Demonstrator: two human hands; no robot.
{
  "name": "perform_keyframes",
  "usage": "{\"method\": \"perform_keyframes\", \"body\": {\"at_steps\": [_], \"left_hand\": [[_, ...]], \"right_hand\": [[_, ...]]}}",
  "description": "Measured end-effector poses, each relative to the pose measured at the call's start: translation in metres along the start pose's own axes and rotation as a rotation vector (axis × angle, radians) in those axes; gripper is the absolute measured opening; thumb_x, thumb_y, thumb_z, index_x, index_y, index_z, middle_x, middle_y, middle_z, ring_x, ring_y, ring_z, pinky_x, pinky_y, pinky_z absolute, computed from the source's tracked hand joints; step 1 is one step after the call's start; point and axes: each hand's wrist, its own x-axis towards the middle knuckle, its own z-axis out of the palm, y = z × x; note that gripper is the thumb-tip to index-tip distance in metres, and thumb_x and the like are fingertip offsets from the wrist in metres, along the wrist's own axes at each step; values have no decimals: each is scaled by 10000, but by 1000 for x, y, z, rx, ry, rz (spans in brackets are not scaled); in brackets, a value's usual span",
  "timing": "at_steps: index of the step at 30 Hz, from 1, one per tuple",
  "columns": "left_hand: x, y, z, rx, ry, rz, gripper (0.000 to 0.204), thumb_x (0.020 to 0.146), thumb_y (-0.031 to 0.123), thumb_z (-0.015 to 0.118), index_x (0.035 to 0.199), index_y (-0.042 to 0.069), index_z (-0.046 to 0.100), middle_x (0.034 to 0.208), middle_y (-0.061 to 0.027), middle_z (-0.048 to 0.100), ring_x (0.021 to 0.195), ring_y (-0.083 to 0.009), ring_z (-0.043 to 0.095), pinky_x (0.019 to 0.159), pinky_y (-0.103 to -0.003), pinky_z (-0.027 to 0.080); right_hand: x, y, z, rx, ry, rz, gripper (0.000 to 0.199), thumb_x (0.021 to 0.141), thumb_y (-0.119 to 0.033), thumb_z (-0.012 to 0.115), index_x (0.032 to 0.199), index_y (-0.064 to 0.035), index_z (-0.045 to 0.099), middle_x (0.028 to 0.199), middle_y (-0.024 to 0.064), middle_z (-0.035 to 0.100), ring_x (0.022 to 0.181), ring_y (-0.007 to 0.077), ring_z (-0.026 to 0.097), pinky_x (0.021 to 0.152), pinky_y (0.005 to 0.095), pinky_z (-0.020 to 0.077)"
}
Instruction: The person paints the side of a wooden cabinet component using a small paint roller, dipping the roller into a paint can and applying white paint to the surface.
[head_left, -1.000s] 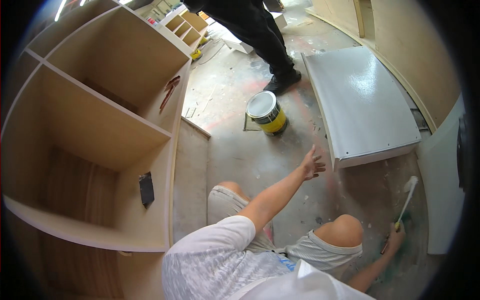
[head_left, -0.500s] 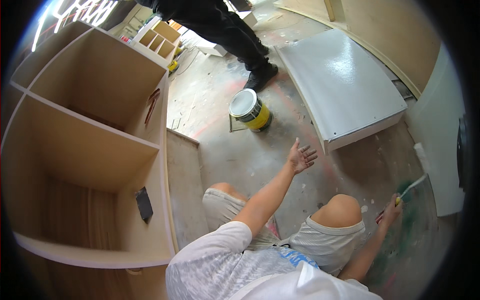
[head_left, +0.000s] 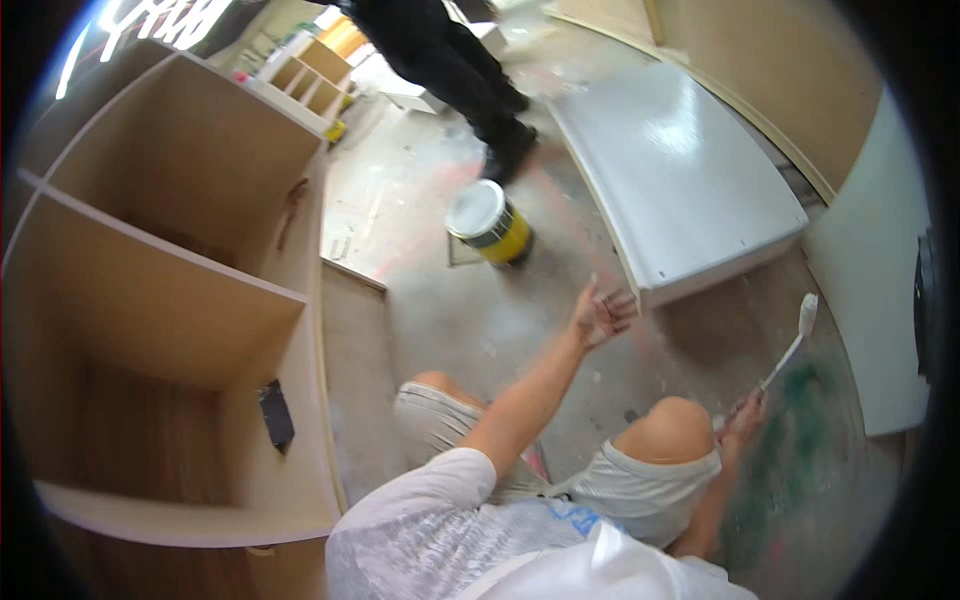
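My left hand [head_left: 604, 315] is held out above the floor with its fingers apart and nothing in it, close to the near corner of a white painted box panel [head_left: 690, 180]. In my right hand [head_left: 742, 418], beside my right knee, is the handle of a small paint roller [head_left: 808, 315]. Its white, paint-covered head points up and away, apart from the white board [head_left: 872, 300] standing at the far right. Beyond my left hand a paint bucket [head_left: 478, 212], dark and yellow with a pale lid, stands on the floor.
An open wooden cabinet [head_left: 312, 400] fills the left side; a dark flat piece [head_left: 276, 415] and a reddish-brown tool [head_left: 291, 213] lie inside it. Behind the bucket stands a person in black trousers [head_left: 455, 75]. Green stains [head_left: 800, 440] mark the floor at right.
My right hand has come inward to the left with the roller, whose head has moved left from the white board. My left hand stays open. The whole view has shifted slightly.
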Motion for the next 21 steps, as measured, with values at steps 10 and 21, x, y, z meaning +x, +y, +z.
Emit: {"method": "perform_keyframes", "body": {"at_steps": [10,21], "left_hand": [[24,-14,-1,58,-8,-38,776,848,653,262,1257,19,443,1327,-182,432,1240,-349,362,1076,-477,139],[65,-23,-12,203,90,-112,636,852,529,439,1314,99,367,1356,-174,344,1249,-293,334,1058,-448,185]], "right_hand": [[68,51,-21,-152,59,67,388,883,-370,515,1072,-34,555,867,31,518,766,143,482,668,312,415],[141,14,32,-314,10,28,431,912,-382,409,1045,4,549,762,152,577,701,260,584,647,378,441]]}}
